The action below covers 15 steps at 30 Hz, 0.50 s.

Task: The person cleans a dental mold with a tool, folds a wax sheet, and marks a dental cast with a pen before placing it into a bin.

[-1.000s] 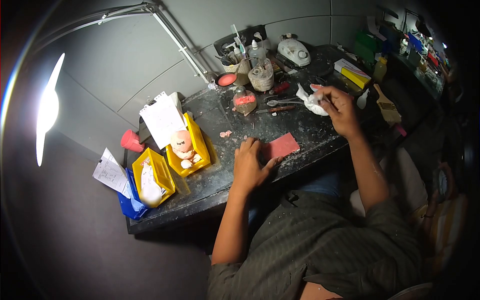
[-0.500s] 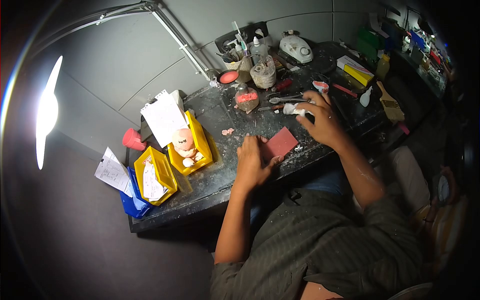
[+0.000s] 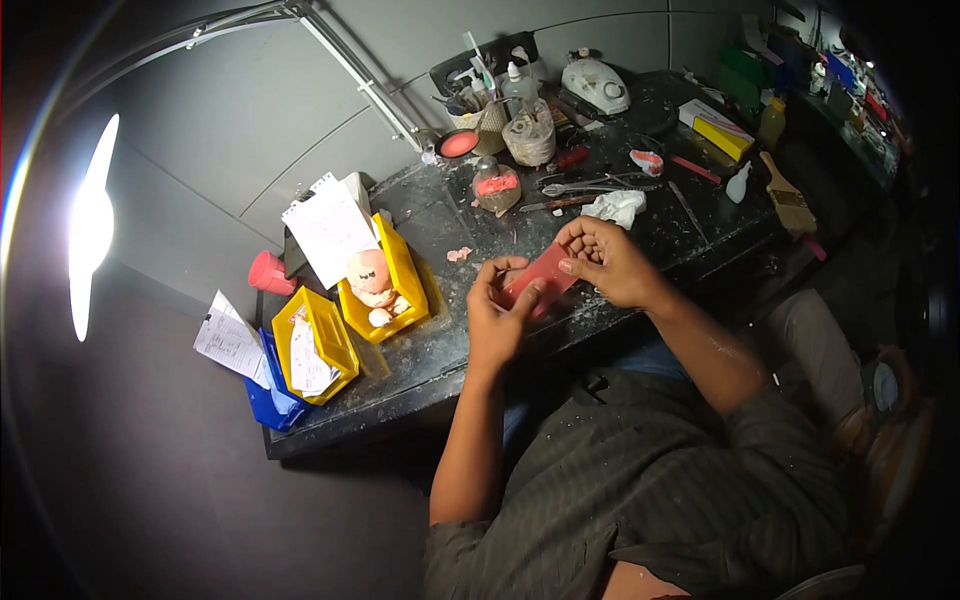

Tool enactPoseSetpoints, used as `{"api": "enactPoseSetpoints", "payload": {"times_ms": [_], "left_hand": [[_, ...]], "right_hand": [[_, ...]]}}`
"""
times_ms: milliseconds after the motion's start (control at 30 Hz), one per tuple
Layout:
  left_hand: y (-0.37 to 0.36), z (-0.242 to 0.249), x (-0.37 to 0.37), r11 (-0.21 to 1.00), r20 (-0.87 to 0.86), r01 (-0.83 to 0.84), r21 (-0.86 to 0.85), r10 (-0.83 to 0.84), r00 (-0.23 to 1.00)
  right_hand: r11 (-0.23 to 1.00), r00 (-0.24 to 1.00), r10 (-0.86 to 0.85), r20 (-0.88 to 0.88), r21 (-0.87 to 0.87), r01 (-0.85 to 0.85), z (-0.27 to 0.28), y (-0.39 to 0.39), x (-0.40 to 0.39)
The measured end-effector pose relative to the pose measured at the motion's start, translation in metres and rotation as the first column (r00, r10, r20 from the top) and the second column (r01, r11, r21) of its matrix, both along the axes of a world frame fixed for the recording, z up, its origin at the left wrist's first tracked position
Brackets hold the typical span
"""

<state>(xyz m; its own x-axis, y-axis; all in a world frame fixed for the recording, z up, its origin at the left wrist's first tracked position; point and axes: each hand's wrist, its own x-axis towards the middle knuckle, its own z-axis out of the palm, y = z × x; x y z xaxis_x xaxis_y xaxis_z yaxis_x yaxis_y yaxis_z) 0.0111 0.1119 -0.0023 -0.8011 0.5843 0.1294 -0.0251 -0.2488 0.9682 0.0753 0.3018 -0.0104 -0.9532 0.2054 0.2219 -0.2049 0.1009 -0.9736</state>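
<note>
A flat pink sheet (image 3: 545,275) is held between both hands above the front part of the dark bench. My left hand (image 3: 497,312) grips its left end, thumb on top. On its right end, my right hand (image 3: 610,265) has its thumb and curled fingers closed. Just beyond my right hand lies a crumpled white cloth (image 3: 615,207). Small pink scraps (image 3: 459,254) lie on the bench left of the sheet. Behind them stands a burner-like glass jar (image 3: 496,190) with a pink-red band.
Yellow bins (image 3: 407,285) holding casts and papers stand at the left, beside a blue bin (image 3: 268,405) and a pink cup (image 3: 270,272). Metal tools (image 3: 590,187), a brush (image 3: 788,205) and a white device (image 3: 596,85) are farther back. Another person's leg (image 3: 815,345) is at the right.
My right hand has left the white cloth, come back toward my body and taken hold of the pink sheet. The sheet is now raised and tilted between both hands.
</note>
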Motion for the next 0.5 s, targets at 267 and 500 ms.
{"api": "enactPoseSetpoints", "payload": {"times_ms": [267, 500], "left_hand": [[-0.014, -0.011, -0.02, 0.998, 0.184, -0.058, 0.039, 0.05, 0.982], [-0.011, 0.002, -0.012, 0.967, 0.309, -0.104, 0.231, 0.029, 0.951]], "right_hand": [[0.776, 0.838, -0.207, -0.506, 0.436, 0.455, 0.028, -0.028, 0.01], [0.79, 0.836, -0.158, -0.526, 0.441, 0.426, 0.031, -0.044, 0.01]]}}
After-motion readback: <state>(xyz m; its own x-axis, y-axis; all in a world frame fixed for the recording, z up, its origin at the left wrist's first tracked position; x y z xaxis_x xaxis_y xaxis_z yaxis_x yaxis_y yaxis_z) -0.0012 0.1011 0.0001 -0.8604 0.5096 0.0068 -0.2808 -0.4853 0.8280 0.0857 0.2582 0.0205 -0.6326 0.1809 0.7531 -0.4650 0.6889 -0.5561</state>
